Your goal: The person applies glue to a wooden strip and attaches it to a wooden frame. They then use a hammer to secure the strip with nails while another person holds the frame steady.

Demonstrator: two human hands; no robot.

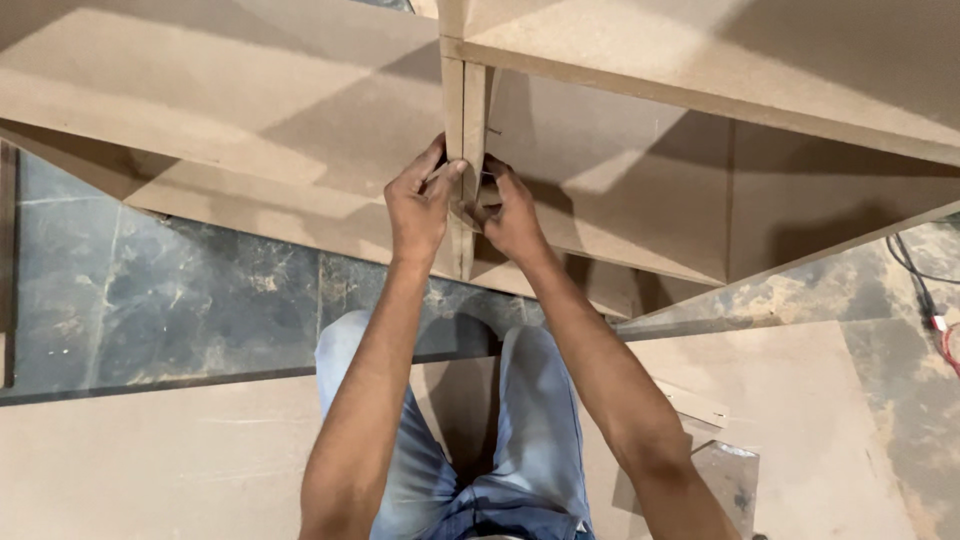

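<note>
Over dark stone floor [180, 290], both hands pinch doubled tan fibreboard divider [463, 110].

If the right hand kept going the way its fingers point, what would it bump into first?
The right hand already touches the upright wooden divider, so it would press straight into that board. What its fingers pinch there is too small to tell.

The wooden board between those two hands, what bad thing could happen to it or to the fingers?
Both hands, left hand and right hand, pinch the upright divider board at its front edge, so fingers might get squeezed or catch splinters. The board could tip sideways if it is not fixed yet. The loose cable on the floor could trip someone.
</note>
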